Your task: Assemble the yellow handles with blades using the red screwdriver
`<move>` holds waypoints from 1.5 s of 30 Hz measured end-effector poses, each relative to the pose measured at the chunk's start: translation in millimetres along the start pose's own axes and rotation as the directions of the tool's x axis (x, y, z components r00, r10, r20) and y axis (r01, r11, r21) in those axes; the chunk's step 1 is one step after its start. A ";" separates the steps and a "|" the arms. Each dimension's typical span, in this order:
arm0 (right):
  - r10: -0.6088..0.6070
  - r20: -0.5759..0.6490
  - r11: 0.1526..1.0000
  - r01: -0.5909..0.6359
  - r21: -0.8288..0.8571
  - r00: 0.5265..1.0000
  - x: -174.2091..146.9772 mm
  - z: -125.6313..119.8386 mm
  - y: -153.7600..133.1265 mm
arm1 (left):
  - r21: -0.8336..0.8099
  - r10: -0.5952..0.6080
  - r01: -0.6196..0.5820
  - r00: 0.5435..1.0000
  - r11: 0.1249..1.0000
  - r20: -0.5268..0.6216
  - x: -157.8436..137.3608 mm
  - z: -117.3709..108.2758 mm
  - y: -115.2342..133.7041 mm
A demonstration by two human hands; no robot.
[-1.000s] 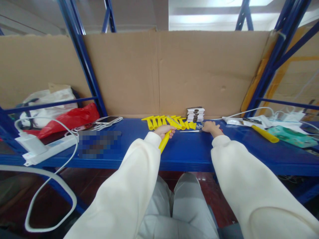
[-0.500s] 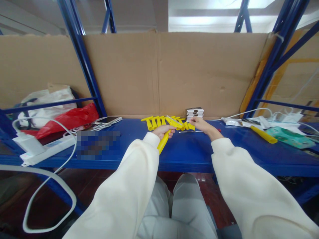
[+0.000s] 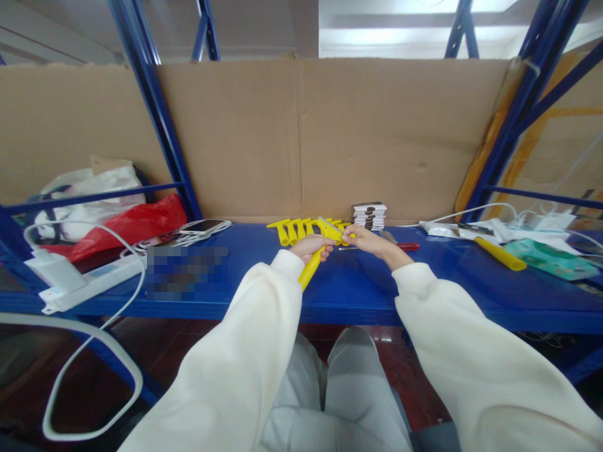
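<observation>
The yellow scraper (image 3: 311,262) is held just above the blue shelf (image 3: 264,276), left hand (image 3: 311,246) wrapped round its handle, right hand (image 3: 365,238) pinching its head. Behind it lie more yellow scrapers (image 3: 294,230) and a stack of blade packs (image 3: 370,216).

The left hand (image 3: 311,246) grips a yellow scraper (image 3: 315,258) by its handle, head tilted up; the right hand (image 3: 365,239) pinches at that head; more yellow scrapers (image 3: 294,229) lie on the blue shelf (image 3: 358,285); a stack of small packs (image 3: 370,216) stands just behind.
</observation>
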State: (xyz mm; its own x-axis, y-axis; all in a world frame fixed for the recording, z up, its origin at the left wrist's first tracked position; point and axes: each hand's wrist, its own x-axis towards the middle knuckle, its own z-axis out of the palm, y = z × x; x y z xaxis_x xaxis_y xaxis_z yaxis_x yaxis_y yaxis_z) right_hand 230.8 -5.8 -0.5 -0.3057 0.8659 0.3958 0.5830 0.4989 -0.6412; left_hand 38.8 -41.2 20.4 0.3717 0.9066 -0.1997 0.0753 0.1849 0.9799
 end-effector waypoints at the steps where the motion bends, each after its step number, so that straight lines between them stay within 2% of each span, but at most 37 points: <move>1: -0.002 0.000 1.000 0.002 0.002 1.000 -0.1 0.1 -0.3 | 0.002 0.004 -0.004 1.000 1.000 0.000 -0.3 0.2 0.0; 10: -0.038 -0.005 0.997 0.038 -0.064 0.999 3.1 3.0 2.1 | 0.020 0.017 -0.017 1.000 1.000 -0.013 1.4 0.0 -1.2; 17: -0.231 -0.052 0.950 0.213 -0.229 0.972 13.4 12.1 15.3 | 0.035 -0.010 0.011 1.000 0.999 -0.026 -0.2 1.9 1.7; 20: -0.256 -0.078 0.942 0.230 -0.246 0.964 15.6 14.6 20.6 | 0.042 -0.008 0.010 0.999 0.999 -0.038 -5.3 5.1 3.9; 26: -0.189 -0.120 0.975 0.173 -0.137 0.975 16.1 18.7 21.8 | 0.030 -0.003 0.004 0.999 1.000 -0.035 -7.6 6.2 3.2; 29: -0.049 -0.158 0.997 0.058 0.056 0.986 13.0 22.1 18.1 | -0.008 0.003 -0.003 1.000 1.000 -0.015 -4.9 4.2 2.2; 32: 0.104 -0.124 0.949 -0.061 0.308 0.987 8.3 22.2 13.9 | -0.044 -0.007 0.007 1.000 0.999 0.008 -3.8 3.6 2.9; 35: 0.116 -0.017 0.890 -0.096 0.445 0.993 4.7 18.6 10.6 | -0.054 -0.029 0.030 0.999 0.998 0.022 -5.1 4.7 4.4; 40: 0.088 -0.019 0.885 -0.069 0.461 0.996 3.6 17.7 9.1 | -0.064 -0.057 0.058 0.998 0.996 0.029 -7.9 6.2 6.2; 43: 0.093 -0.052 0.913 -0.064 0.403 0.994 5.3 19.0 9.7 | -0.068 -0.035 0.037 0.999 0.997 0.025 -8.9 5.5 6.4; 45: 0.102 -0.115 0.942 -0.059 0.329 0.988 7.6 13.3 10.2 | -0.075 -0.009 0.009 1.000 0.997 0.008 -8.8 4.5 6.2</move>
State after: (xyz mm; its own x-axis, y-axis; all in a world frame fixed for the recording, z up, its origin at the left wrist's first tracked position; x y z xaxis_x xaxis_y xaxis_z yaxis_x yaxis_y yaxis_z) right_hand 224.4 6.3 -12.8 -0.1560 0.9024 0.4017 0.3194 0.4309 -0.8440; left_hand 40.1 -49.7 28.2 0.3781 0.9020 -0.2083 0.0091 0.2214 0.9751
